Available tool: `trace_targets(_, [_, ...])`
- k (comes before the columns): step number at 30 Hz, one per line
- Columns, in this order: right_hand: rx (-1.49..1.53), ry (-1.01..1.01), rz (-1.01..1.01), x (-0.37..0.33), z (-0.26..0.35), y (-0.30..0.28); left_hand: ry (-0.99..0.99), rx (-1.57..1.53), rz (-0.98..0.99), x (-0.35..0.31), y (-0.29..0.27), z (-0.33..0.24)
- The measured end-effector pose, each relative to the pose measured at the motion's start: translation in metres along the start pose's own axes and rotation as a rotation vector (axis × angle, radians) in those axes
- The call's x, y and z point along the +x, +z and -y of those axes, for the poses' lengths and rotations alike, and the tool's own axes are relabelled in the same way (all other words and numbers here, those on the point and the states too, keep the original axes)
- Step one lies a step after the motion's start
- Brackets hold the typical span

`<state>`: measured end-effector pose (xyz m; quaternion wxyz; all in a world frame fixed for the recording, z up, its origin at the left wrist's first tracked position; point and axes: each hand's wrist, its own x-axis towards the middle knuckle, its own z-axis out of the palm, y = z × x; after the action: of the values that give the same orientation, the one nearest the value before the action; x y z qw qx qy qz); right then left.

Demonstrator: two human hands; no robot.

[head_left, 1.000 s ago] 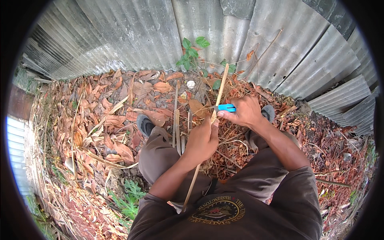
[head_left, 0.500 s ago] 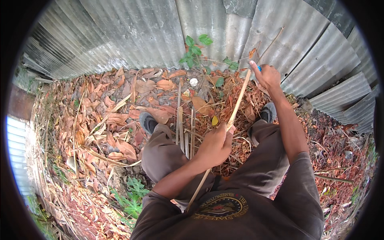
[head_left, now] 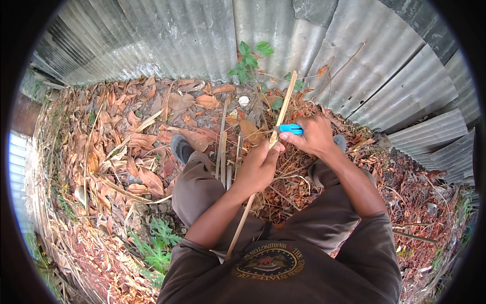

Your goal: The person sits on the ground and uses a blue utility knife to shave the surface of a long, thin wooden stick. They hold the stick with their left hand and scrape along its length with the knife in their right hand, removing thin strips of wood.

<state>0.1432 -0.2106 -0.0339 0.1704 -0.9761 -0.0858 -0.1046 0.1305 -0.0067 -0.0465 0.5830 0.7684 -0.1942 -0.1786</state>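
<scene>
My left hand is wrapped round a long, pale wooden strip, which slants from my lap up and away to the right. In my right hand is a bright blue utility knife. Its front end meets the strip just beyond my left fingers; the blade itself is too small to make out clearly. Several more split wooden strips stand or lean by my left leg, their lower ends hidden behind the trouser leg.
A corrugated metal fence curves along the far side. Dry brown leaves cover the ground around my shoes. A small green plant grows against the fence, and a leafy green weed stands at the lower left.
My right hand with the knife has come down and left from the strip's far end to near my left hand. My left hand has shifted slightly left and up along with the strip.
</scene>
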Motion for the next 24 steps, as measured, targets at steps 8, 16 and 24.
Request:
trace_targets(8, [-0.127, 0.157, 0.024, 0.017, -0.026, -0.001, -0.043, 0.318, -0.016, -0.001, 0.006, -0.006])
trace_targets(16, [-0.074, -0.014, -0.069, 0.006, -0.022, 0.015, 0.102, 0.521, -0.063, -0.002, 0.009, -0.006])
trace_targets(24, [-0.109, 0.198, 0.021, 0.011, -0.040, 0.011, 0.124, 0.421, -0.029, -0.002, 0.010, -0.008])
